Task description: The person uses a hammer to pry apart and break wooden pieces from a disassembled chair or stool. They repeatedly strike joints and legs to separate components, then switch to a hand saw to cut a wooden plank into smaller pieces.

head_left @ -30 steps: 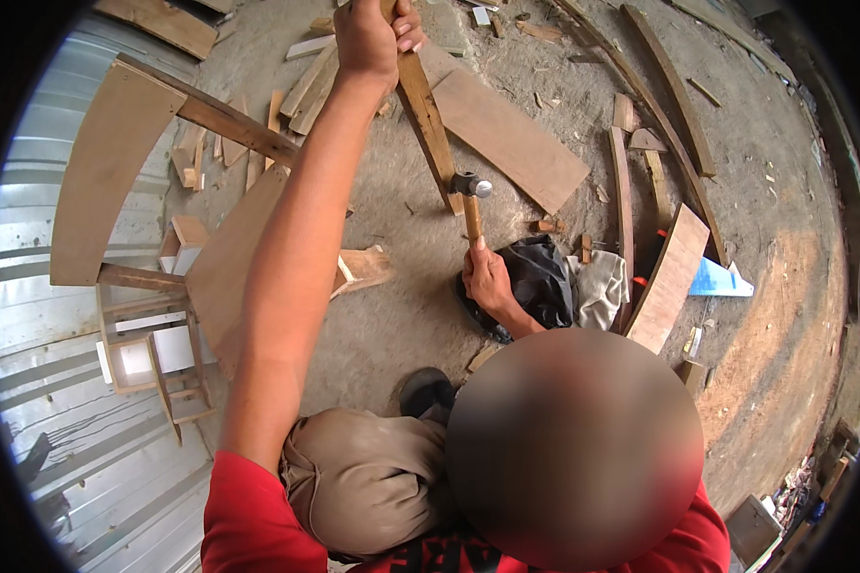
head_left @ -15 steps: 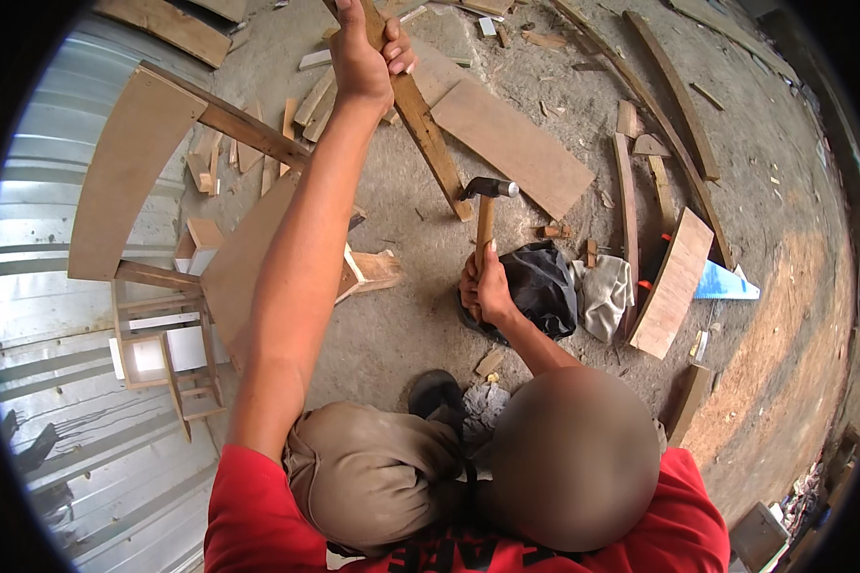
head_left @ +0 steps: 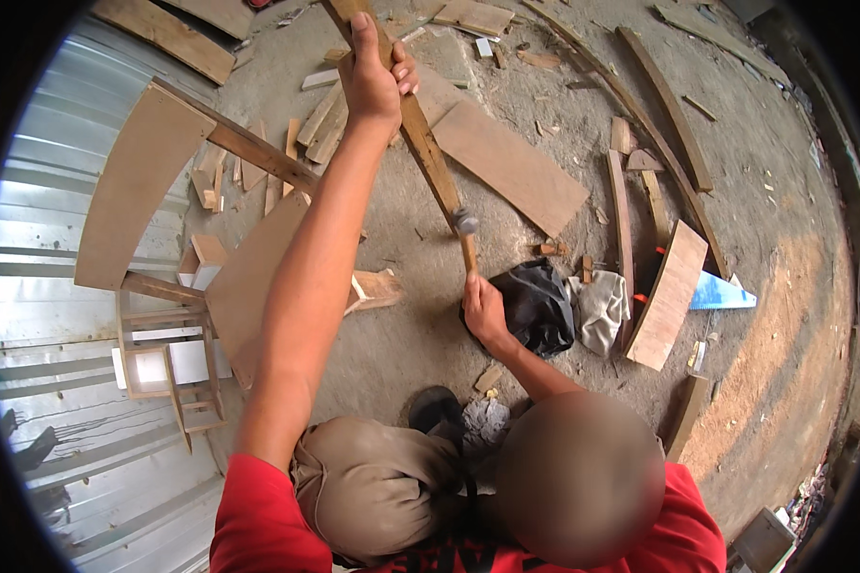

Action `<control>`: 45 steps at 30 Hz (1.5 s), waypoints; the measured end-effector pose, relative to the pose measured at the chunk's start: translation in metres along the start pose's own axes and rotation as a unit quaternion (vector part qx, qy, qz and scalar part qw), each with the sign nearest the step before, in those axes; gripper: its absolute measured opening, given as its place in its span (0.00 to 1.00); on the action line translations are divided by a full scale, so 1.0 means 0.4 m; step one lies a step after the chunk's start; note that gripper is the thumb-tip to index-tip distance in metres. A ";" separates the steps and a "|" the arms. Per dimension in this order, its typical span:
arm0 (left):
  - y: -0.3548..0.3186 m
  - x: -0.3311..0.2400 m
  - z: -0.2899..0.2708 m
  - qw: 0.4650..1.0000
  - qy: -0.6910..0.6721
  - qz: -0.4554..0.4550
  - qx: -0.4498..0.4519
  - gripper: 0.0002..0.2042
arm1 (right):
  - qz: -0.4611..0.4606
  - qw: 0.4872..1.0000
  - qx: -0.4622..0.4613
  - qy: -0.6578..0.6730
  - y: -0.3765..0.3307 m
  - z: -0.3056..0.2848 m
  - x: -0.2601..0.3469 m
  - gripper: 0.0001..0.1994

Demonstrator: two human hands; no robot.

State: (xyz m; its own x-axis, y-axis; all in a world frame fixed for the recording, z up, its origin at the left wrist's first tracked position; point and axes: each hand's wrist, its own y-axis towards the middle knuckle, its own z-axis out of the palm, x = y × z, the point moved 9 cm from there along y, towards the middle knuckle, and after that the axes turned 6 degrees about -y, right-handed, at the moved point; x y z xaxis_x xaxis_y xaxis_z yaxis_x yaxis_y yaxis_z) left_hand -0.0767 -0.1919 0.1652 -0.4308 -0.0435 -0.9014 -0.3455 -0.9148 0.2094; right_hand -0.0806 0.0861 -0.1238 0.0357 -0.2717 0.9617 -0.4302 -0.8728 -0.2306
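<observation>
My left hand [head_left: 377, 81] is wrapped round a long wooden batten [head_left: 428, 158], its thumb lying along the wood. The batten slants from the far edge of the view down toward the middle. In my right hand [head_left: 484, 307] is a hammer [head_left: 469, 253], gripped by its wooden handle. Its head, smeared by motion, is at the near end of the batten; I cannot tell whether they touch. A black plastic bag [head_left: 535, 306] lies just right of my right hand, with a pale cloth [head_left: 599, 310] beside it.
A flat plywood panel [head_left: 511, 167] lies beyond the hammer. To the right are a short board [head_left: 670, 296], a saw with a blue blade [head_left: 721, 293] and long timbers [head_left: 667, 110]. Wooden frames with panels [head_left: 143, 181] stand at left by corrugated metal sheets [head_left: 43, 286].
The hammer head has swung left and nearer, onto the batten's near end, and its claw no longer shows clearly. My left hand keeps its hold; the whole view has shifted slightly.
</observation>
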 end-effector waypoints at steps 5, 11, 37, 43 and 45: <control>0.023 -0.022 -0.023 0.999 -0.001 0.002 -0.047 0.35 | 0.017 1.000 -0.002 -0.011 0.008 0.003 -0.053 0.26; 0.025 -0.008 -0.060 0.999 -0.009 -0.015 -0.027 0.35 | 0.173 0.962 0.090 0.190 -0.037 0.069 -0.053 0.30; -0.021 -0.043 0.055 0.993 0.048 0.103 -0.027 0.30 | -0.007 0.998 -0.064 -0.023 -0.082 -0.164 0.156 0.19; -0.019 -0.059 0.022 0.989 0.056 0.123 -0.055 0.31 | 0.002 0.991 -0.070 -0.110 -0.038 -0.146 0.132 0.17; -0.027 -0.065 0.021 0.992 0.046 0.109 -0.054 0.30 | 0.005 0.984 -0.078 -0.158 -0.003 -0.153 0.084 0.16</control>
State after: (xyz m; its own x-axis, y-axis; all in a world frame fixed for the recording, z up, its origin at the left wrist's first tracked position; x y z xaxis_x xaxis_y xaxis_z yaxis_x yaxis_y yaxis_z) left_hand -0.0689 -0.1773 0.1894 -0.4068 -0.2767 -0.8706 -0.1592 -0.9170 0.3658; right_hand -0.1341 0.1026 -0.0822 0.2978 -0.4142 0.8601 -0.5640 -0.8033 -0.1916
